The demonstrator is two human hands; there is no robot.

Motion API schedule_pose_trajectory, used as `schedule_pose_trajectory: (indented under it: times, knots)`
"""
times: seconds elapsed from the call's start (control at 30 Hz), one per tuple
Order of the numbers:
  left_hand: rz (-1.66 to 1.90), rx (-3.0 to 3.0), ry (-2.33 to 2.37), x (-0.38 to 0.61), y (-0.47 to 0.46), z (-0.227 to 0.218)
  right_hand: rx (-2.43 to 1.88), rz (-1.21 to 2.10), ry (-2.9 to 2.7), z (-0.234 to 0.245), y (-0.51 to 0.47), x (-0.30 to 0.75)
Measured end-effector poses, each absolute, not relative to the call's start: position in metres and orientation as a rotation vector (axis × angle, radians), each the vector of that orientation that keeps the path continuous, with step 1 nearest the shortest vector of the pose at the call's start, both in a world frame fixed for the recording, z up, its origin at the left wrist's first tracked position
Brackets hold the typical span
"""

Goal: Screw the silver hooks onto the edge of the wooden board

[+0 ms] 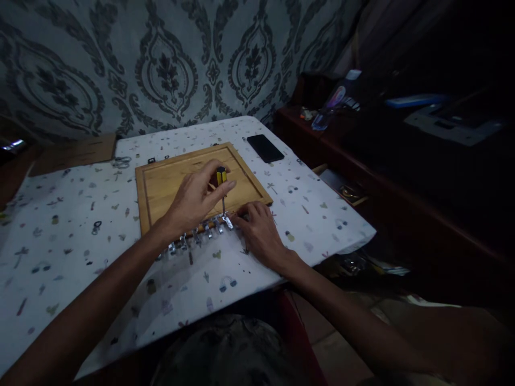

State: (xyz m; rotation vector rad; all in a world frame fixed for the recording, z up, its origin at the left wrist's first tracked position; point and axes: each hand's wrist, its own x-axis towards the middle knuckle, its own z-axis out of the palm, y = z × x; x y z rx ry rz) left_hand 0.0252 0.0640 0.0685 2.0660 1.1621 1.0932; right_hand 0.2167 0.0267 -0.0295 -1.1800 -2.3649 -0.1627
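My left hand (197,193) is closed around the yellow and black handle of a screwdriver (221,176). The screwdriver stands nearly upright, its tip down at a small shiny metal clip (228,221) on the near edge of a wooden board (169,190). Fingertips of my right hand (257,228) pinch at that same clip from the right side; their exact contact is partly hidden. Several similar metal clips (196,236) line the board's near edge to the left. The board lies flat, with a raised frame around its panel.
A patterned white cloth covers the table (100,214). A black phone (265,148) lies beyond the board at right. Scissors (122,162) and a cardboard piece (76,154) are at back left. On the dark furniture at right stands a bottle (336,102), above an open drawer (341,185).
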Motion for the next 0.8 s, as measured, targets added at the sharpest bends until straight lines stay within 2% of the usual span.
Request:
schedule_pose_trajectory:
  times: [0.27,0.8]
  knots:
    - [1.309,1.762,0.918,0.049,0.063,0.061,-1.194,-0.128,-2.384,-0.028,0.027,0.217]
    - [1.260,1.404,0.784,0.073,0.072,0.062,-1.198,-0.122,-2.393,-0.029,0.027,0.217]
